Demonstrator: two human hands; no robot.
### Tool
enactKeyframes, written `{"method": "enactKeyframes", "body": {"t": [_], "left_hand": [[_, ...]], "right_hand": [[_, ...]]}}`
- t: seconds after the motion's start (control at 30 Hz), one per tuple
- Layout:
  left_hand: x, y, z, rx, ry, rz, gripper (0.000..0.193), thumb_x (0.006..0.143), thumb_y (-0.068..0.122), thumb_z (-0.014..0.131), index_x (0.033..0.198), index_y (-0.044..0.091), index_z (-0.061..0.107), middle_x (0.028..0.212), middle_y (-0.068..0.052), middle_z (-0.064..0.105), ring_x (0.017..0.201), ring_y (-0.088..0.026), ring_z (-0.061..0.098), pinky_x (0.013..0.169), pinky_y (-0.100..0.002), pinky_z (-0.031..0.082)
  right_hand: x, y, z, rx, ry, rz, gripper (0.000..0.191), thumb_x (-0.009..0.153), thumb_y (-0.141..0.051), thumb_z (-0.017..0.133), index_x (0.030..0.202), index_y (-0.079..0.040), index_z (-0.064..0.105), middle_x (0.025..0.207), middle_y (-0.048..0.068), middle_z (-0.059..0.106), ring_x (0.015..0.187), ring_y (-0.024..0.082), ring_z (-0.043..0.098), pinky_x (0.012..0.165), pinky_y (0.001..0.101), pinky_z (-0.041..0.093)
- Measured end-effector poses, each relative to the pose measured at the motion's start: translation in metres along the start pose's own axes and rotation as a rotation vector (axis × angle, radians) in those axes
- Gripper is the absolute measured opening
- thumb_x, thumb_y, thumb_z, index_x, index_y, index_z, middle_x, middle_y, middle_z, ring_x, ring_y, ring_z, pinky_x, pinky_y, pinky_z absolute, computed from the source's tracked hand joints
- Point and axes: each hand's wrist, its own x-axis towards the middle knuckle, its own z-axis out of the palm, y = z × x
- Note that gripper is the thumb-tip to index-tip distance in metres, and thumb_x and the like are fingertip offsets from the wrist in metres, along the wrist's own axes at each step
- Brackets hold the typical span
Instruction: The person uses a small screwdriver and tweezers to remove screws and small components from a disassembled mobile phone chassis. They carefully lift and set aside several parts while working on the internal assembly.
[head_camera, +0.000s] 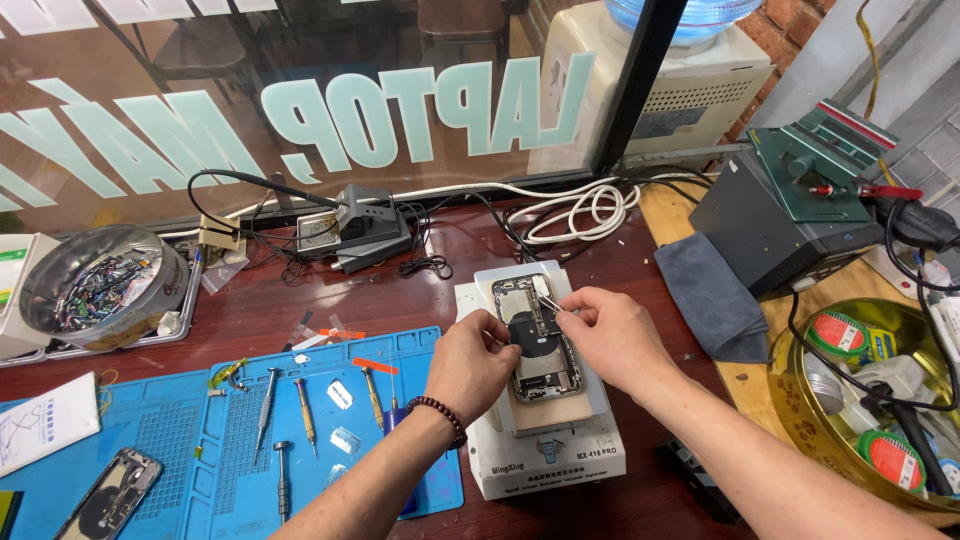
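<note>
white heating pad unit (545, 455) sits on the dark red wooden bench (640, 270), opened phone (537, 338) lying face-down on top, back cover off, guts and round charging coil exposed. right hand (612, 338) pinches metal tweezers (551, 303) shut, tips down in the upper part of the phone. left hand (472, 362) curled against the phone's left edge, bracing it; cannot tell whether the fingers actually clamp it. risks, as i judge them: tweezer tip slips and shorts or scratches the board, or tears a flex near the coil; phone slides if the brace lets go; prolonged heat from the pad could soften things it shouldn't. blue silicone mat (180, 430) to the left holds screwdrivers (268, 398), blades, another opened phone (110, 495). signs and labels: big pale green lettering on the glass window (300, 90) behind, seen mirrored; dark print on the front face of the pad unit; white paper slip (45, 425) with scribble at far left; round green-and-red labelled tins (840, 335) in a gold tray (790, 400) at right. metal bowl of small parts (95, 285) upper left.
</note>
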Motion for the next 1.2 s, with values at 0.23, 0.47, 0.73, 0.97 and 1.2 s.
{"method": "enactKeyframes", "body": {"t": [0.23, 0.47, 0.73, 0.97, 1.2], "left_hand": [[0.0008, -0.0007, 0.0004, 0.01, -0.006, -0.009, 0.019, 0.081, 0.014, 0.075, 0.093, 0.002, 0.069, 0.083, -0.012, 0.077, 0.077, -0.022, 0.076, 0.072, -0.034, 0.06], [0.0, -0.0002, 0.0, 0.002, 0.009, -0.002, 0.017, 0.081, 0.013, 0.073, 0.094, 0.003, 0.07, 0.083, -0.013, 0.077, 0.077, -0.023, 0.076, 0.073, -0.035, 0.06], [-0.001, 0.0043, -0.0011, 0.009, 0.002, -0.015, 0.015, 0.083, 0.013, 0.072, 0.093, 0.003, 0.07, 0.083, -0.013, 0.077, 0.077, -0.023, 0.076, 0.072, -0.035, 0.06], [-0.0023, 0.0051, -0.0011, -0.009, -0.001, -0.026, 0.014, 0.084, 0.013, 0.072, 0.093, 0.003, 0.07, 0.083, -0.012, 0.077, 0.077, -0.022, 0.076, 0.072, -0.035, 0.06], [-0.0025, 0.0048, -0.0008, -0.012, -0.005, -0.034, 0.014, 0.084, 0.013, 0.072, 0.094, 0.003, 0.07, 0.084, -0.012, 0.077, 0.078, -0.022, 0.076, 0.072, -0.034, 0.06]], "right_hand": [[0.0006, 0.003, 0.0015, 0.016, 0.015, -0.017, 0.027, 0.088, -0.029, 0.07, 0.109, -0.014, 0.077, 0.085, 0.006, 0.08, 0.079, 0.019, 0.076, 0.076, 0.035, 0.057], [-0.0003, -0.0008, 0.0027, 0.012, 0.022, -0.022, 0.027, 0.087, -0.028, 0.07, 0.108, -0.013, 0.077, 0.084, 0.006, 0.08, 0.078, 0.02, 0.077, 0.075, 0.0352, 0.058], [-0.0047, -0.0048, 0.0017, 0.026, 0.014, 0.021, 0.027, 0.088, -0.03, 0.07, 0.109, -0.015, 0.077, 0.087, 0.005, 0.081, 0.079, 0.019, 0.077, 0.076, 0.0347, 0.058], [-0.0006, 0.0006, 0.0024, 0.03, 0.036, 0.01, 0.028, 0.086, -0.03, 0.07, 0.107, -0.014, 0.078, 0.088, 0.007, 0.081, 0.08, 0.019, 0.077, 0.076, 0.0346, 0.058], [0.0, 0.0011, 0.0034, 0.032, 0.041, -0.016, 0.027, 0.086, -0.029, 0.071, 0.106, -0.013, 0.078, 0.083, 0.006, 0.08, 0.077, 0.02, 0.077, 0.074, 0.0348, 0.057]]}}
